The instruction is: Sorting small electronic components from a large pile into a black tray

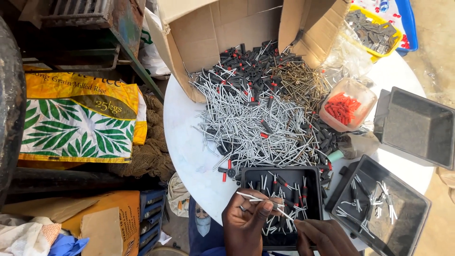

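Note:
My left hand (246, 220) pinches a thin bent metal rod (258, 196) at the near edge of the round white table (185, 142). My right hand (324, 237) meets the rod's other end, fingers closed on a small dark sleeve at its tip. Both hands hover over a black square tray (246, 178) holding several rods fitted with black and red sleeves. Beyond it lies a big heap of bare metal rods (246, 118), black sleeves (251, 61) and brass screws (301, 80).
A tipped cardboard box (213, 33) spills onto the table. A clear tub of red plugs (343, 109), two more black trays (417, 125) (407, 213), a yellow tub of metal parts (374, 31), and a printed sack (80, 118) at left.

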